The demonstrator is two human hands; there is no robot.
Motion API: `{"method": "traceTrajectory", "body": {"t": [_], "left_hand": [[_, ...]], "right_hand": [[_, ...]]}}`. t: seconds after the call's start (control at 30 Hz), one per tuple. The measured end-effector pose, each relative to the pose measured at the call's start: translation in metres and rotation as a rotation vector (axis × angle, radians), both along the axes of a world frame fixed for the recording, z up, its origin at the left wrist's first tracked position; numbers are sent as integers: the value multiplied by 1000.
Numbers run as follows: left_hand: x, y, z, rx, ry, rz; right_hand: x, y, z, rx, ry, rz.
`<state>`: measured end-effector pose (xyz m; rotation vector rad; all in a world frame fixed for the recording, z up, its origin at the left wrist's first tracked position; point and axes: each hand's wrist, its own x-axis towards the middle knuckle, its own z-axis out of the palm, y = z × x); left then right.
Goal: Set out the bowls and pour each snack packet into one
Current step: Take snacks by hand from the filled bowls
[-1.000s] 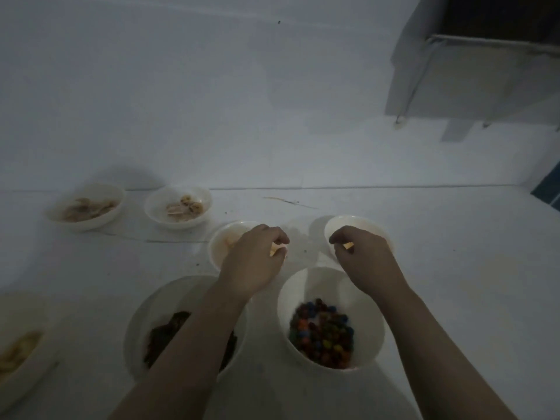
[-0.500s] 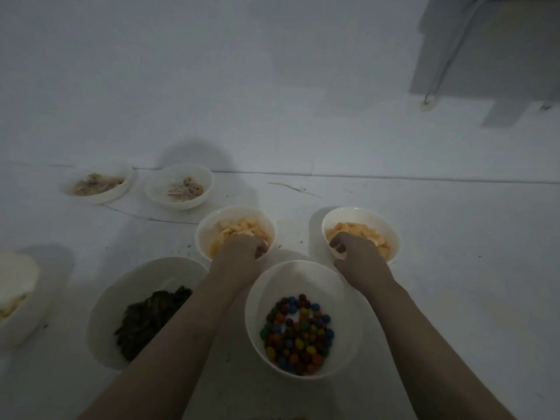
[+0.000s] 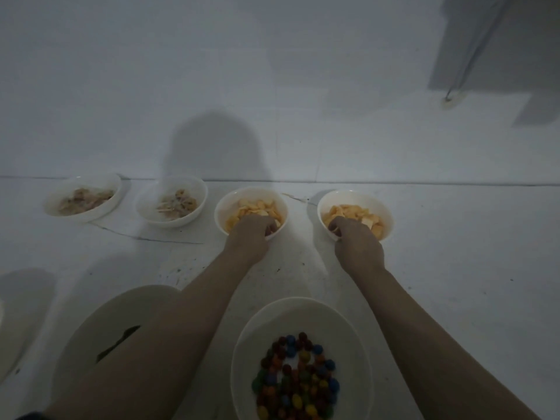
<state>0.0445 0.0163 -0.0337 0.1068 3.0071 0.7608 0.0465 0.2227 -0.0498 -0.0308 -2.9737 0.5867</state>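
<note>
Your left hand (image 3: 248, 237) grips the near rim of one orange-chip bowl (image 3: 225, 207), your right hand (image 3: 357, 244) grips the other chip bowl (image 3: 385, 213) to its right, candy bowl (image 3: 248, 359) near you.

Dim, bluish light. Plain white wall (image 3: 212, 71) meets white speckled floor (image 3: 454, 268) along dark seam. Thin dark crack (image 3: 145, 237) crosses floor at left. Grey boxy fixture (image 3: 500, 50) at upper right. Soft rounded shadow (image 3: 215, 147) on wall.

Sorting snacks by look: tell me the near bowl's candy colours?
Candies: mixed blue, orange, yellow, brown; head view.
</note>
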Motion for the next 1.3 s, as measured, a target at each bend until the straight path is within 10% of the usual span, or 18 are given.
{"method": "traceTrajectory", "body": {"t": [0.53,0.97,1.3], "left_hand": [[-32,12,-4,-43,129,-5],[135,-41,49,68,279,89],[215,-91,53,-321,-367,-79]], "right_hand": [[-30,-2,6,37,34,16],[134,-72,79,-174,20,237],[208,-114,69,125,-553,311]]}}
